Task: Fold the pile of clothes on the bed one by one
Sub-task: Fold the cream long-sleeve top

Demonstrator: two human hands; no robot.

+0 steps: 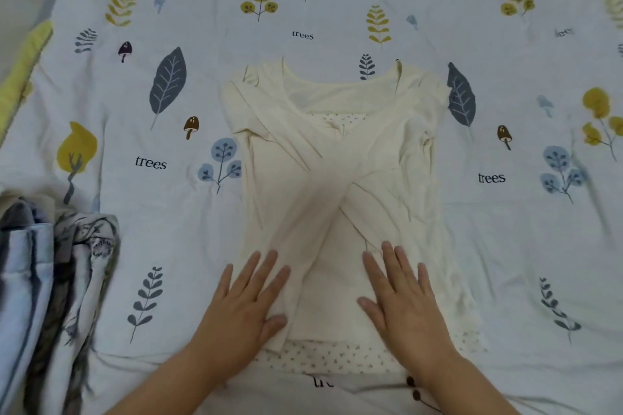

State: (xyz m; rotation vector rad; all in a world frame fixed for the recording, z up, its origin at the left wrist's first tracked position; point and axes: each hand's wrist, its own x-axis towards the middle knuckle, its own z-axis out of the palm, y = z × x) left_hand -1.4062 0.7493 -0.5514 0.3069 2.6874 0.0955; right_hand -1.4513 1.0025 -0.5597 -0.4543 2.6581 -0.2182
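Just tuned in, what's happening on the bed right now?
A person is folding a cream long-sleeved top laid flat on the tree-print bedsheet. Both sleeves are already folded in and crossed over the front. The left hand and right hand lie flat with straight fingers near the hem, pressing it smooth. A dotted cloth shows beneath the hem. A heap of blue and grey clothes sits at the left edge.

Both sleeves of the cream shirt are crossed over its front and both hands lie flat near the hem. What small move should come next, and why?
Probably take hold of the hem and fold the bottom up toward the neckline. The cream shirt already lies narrow with its sleeves crossed, and the left hand and right hand rest flat on its lower part, so only the lengthwise fold seems left.
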